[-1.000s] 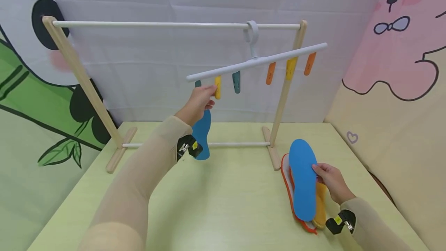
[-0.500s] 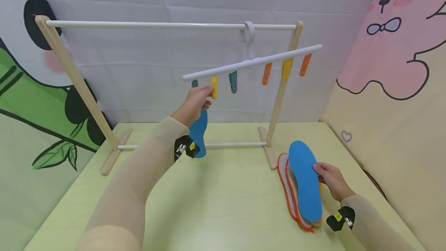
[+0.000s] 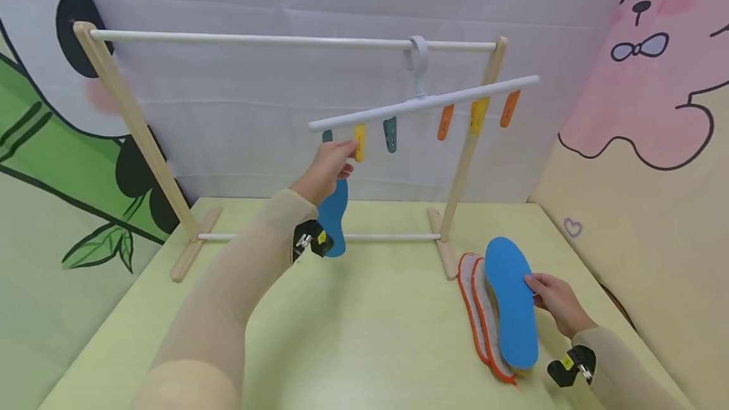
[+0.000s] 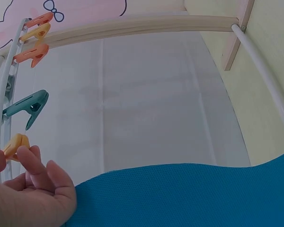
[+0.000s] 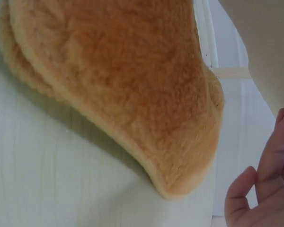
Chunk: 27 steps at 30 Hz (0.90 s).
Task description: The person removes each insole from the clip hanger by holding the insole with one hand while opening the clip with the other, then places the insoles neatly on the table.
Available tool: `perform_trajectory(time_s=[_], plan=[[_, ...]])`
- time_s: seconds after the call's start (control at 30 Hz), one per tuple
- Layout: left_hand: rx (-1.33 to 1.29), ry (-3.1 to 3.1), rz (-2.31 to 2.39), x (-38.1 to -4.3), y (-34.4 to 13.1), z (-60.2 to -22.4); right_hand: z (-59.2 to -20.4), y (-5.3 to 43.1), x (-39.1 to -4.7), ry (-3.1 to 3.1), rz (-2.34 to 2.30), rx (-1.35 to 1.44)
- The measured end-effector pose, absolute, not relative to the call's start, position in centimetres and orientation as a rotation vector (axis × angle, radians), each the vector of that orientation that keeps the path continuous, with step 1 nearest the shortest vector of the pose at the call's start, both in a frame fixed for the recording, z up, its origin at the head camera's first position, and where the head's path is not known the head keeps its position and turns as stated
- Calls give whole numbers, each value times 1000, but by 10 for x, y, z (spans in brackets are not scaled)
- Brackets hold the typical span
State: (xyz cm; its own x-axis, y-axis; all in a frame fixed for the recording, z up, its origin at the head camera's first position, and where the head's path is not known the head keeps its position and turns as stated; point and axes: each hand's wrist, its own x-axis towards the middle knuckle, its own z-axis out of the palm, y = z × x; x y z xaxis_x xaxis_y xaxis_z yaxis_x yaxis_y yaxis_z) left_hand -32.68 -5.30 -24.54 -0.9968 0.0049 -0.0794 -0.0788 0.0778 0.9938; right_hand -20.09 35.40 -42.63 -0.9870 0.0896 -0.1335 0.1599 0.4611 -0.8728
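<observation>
My left hand (image 3: 326,169) pinches a yellow clip (image 3: 359,142) on the white hanger (image 3: 421,104). Below and behind that hand hangs a blue insole (image 3: 336,220); its top end is hidden, beside a partly covered teal clip (image 3: 327,136). In the left wrist view, the blue insole (image 4: 180,198) fills the bottom right. At the right of the table, my right hand (image 3: 560,301) pinches the edge of a second blue insole (image 3: 512,302). It is above a pile of red-edged grey insoles (image 3: 484,315) and fuzzy tan insoles (image 5: 123,85).
The hanger hooks over the top rail (image 3: 256,37) of a wooden rack and hangs tilted, right end higher. Another teal clip (image 3: 390,135), orange clips (image 3: 445,122) and a yellow clip (image 3: 478,114) hang along it. A rack foot (image 3: 444,245) stands close to the insole pile.
My right hand has drawn the blue insole to the right, uncovering more of the red-edged grey insoles. My left hand keeps its grip on the yellow clip.
</observation>
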Motion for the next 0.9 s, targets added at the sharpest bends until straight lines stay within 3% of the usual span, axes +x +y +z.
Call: perform_trajectory(time_s=[0.9], plan=[[-107, 2241, 2095, -327, -53, -245, -422, 371, -202, 2616, -1460, 251]])
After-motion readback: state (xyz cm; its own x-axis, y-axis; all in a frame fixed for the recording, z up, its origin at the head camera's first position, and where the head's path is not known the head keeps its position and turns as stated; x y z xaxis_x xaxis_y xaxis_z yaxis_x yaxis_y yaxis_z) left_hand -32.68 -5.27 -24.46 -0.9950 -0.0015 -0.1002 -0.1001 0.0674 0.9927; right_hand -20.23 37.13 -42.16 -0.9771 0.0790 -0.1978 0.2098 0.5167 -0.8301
